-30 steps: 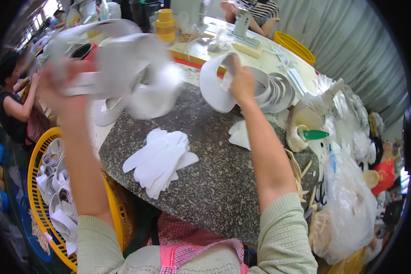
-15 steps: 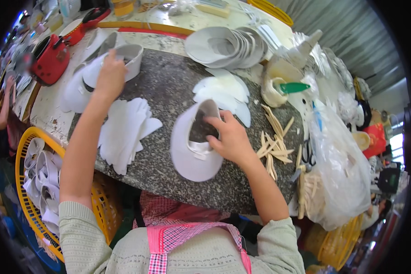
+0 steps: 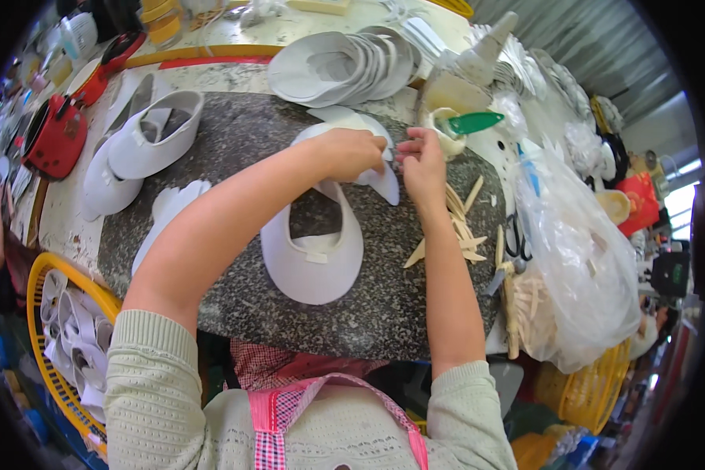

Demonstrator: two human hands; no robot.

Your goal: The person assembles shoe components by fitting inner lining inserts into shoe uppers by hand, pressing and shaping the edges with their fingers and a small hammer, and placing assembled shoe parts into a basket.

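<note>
A white shoe upper (image 3: 313, 274) with a small tab lies before me on the dark speckled slab (image 3: 399, 305). Beyond it, my left hand (image 3: 354, 154) is over a pile of thin white cut pieces (image 3: 382, 185), its fingers bent together. Whatever is between those fingertips is hidden. Close beside them is my right hand (image 3: 423, 166), fingers loosely curled and apart, with nothing visible in it. A cream pot (image 3: 446, 137) with a green handle (image 3: 475, 123) sticking out stands just past the right hand. My left forearm partly covers another stack of white pieces (image 3: 172, 205).
More white uppers (image 3: 155, 141) lie at the left, and a stack of them (image 3: 321, 70) at the back. Pale strips (image 3: 466, 235), scissors (image 3: 517, 239) and a clear plastic bag (image 3: 580, 266) are at the right. A yellow basket (image 3: 47, 270) holds uppers at lower left.
My left hand has left the uppers at the left and crossed to the white pieces. My right hand has let go of the middle upper and moved farther away, toward the pot.
</note>
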